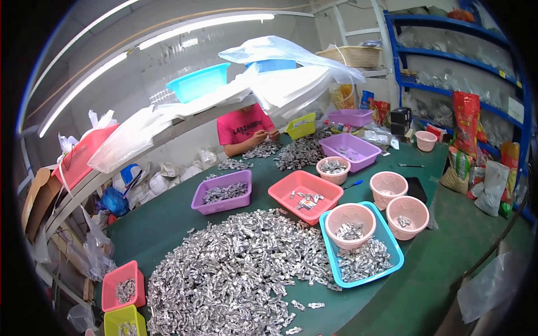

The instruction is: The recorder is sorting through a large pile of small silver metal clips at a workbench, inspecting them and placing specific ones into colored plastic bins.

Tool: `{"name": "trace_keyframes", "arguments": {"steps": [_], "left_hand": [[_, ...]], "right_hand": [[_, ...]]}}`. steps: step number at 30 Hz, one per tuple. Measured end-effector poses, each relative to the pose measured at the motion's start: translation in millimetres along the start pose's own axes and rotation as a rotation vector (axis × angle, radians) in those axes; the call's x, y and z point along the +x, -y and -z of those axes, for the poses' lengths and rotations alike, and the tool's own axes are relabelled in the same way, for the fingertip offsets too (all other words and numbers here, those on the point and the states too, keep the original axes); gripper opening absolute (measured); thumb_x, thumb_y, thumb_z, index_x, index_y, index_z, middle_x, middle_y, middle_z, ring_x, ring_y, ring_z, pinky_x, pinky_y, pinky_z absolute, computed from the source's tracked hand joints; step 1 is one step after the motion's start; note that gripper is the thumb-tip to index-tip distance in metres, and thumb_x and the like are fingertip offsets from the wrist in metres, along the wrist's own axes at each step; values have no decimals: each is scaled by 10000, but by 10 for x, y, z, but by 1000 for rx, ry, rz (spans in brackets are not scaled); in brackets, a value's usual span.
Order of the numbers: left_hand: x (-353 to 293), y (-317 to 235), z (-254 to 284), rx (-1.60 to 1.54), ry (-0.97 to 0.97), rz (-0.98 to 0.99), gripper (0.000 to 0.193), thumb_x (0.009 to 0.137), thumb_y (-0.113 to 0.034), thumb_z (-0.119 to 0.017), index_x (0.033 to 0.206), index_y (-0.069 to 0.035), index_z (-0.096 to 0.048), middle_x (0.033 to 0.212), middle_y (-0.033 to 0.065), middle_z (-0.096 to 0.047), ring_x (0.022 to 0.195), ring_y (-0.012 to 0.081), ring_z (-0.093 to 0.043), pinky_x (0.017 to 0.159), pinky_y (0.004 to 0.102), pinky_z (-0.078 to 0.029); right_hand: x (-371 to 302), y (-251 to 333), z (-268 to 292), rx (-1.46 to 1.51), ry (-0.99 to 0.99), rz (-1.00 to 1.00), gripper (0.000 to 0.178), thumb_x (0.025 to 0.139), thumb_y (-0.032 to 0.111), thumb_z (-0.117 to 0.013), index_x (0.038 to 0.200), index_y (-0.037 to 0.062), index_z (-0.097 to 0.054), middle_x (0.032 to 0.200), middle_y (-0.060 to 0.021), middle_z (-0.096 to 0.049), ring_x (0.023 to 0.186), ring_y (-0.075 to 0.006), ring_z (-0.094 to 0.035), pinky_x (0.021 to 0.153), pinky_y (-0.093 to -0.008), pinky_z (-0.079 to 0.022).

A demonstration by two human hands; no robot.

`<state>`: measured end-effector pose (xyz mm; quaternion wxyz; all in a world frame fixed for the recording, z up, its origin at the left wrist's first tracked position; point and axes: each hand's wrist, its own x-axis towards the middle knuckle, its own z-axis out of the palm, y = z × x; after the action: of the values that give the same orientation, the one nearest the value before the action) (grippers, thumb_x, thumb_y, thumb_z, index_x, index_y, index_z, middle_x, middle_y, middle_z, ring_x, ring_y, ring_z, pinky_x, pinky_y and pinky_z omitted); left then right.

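Neither my left hand nor my right hand shows in the head view. A large heap of small silver metal parts (pixel 224 274) spreads over the near part of the green table (pixel 162 218). At its right stands a turquoise tray (pixel 399 263) of the same kind of parts, with a pink round basket (pixel 351 242) resting in it, partly filled. Behind the heap are a coral tray (pixel 280 193) with a few parts and a purple tray (pixel 210 210) of greyer parts. A few loose parts (pixel 316 306) lie near the front edge.
Across the table a person in a pink shirt (pixel 238 126) handles something small beside a darker heap (pixel 300 152). Red (pixel 106 291) and yellow-green trays (pixel 109 320) stand at near left. More pink baskets (pixel 388 183) and a blue pen (pixel 354 183) lie right. Blue shelves (pixel 448 50) rise behind.
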<state>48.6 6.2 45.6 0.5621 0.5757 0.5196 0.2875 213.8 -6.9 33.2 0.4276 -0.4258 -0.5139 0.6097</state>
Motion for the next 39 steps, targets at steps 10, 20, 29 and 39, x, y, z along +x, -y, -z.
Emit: {"name": "trace_keyframes", "arguments": {"steps": [10,20,29,39], "left_hand": [[185,529,-57,242,-239,-354,134,714,-102,-511,815,-17,-535,582,121,-469,481,185,-453,457,266,-366],[230,638,-39,268,-229,-370,109,700,-86,-520,782,-16,-539,601,125,-493,471,208,-460,444,294,-369],[249,630,-51,349,-229,-449,116,708,-98,-516,779,-9,-532,592,127,-484,465,226,-450,435,296,-359],[254,526,-71,392,-255,-473,102,698,-80,-520,771,-12,-539,565,116,-472,460,212,-446,437,292,-358]], "right_hand": [[201,-51,94,-31,-571,146,69,699,61,-551,753,35,-518,566,36,-442,507,-35,-383,459,-176,-330],[431,-440,132,-477,-620,332,103,671,97,-557,750,35,-530,622,-94,-508,505,-188,-494,460,-264,-392],[331,-184,-62,-603,-638,656,98,673,73,-532,764,39,-539,662,-96,-515,584,-233,-492,520,-295,-399],[337,-235,75,-705,-533,470,77,664,35,-506,741,32,-514,686,-98,-486,657,-261,-470,629,-326,-394]]}}
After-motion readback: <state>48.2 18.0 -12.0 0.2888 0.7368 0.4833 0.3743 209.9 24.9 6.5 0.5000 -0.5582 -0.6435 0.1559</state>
